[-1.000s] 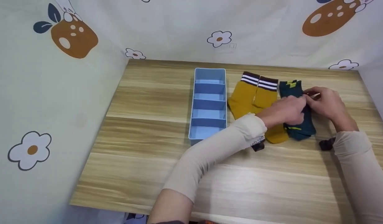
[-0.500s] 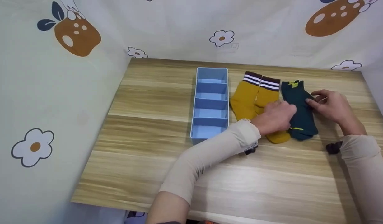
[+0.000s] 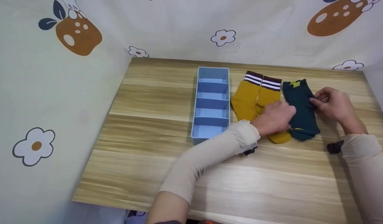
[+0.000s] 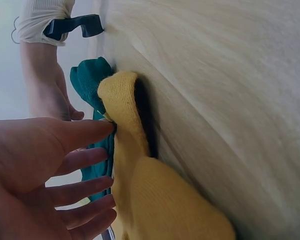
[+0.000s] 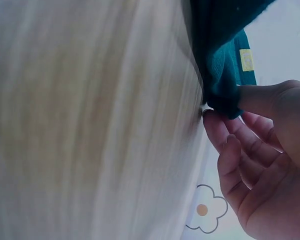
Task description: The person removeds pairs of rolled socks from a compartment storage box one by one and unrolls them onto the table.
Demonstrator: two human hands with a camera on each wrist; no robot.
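Two dark green socks (image 3: 301,109) with yellow marks lie stacked on the table. My right hand (image 3: 336,104) pinches their right edge; in the right wrist view the thumb (image 5: 257,100) presses the green fabric (image 5: 217,75) from one side, fingertips on the other. My left hand (image 3: 273,118) lies over the neighbouring mustard-yellow socks (image 3: 244,96), which have dark cuffs with white stripes. Its fingers (image 4: 80,192) are extended and spread in the left wrist view, tips at the line between yellow sock (image 4: 165,200) and green sock (image 4: 90,80). Part of the yellow pair is hidden under this hand.
A light blue box (image 3: 195,102) with several compartments stands left of the socks. My left forearm (image 3: 207,161) passes over its near right corner. Patterned walls (image 3: 179,28) close off the table (image 3: 141,149) at the back and both sides.
My left hand has drawn back left from the green socks onto the yellow ones. My right hand has shifted right, and the green fabric lies flatter and wider.
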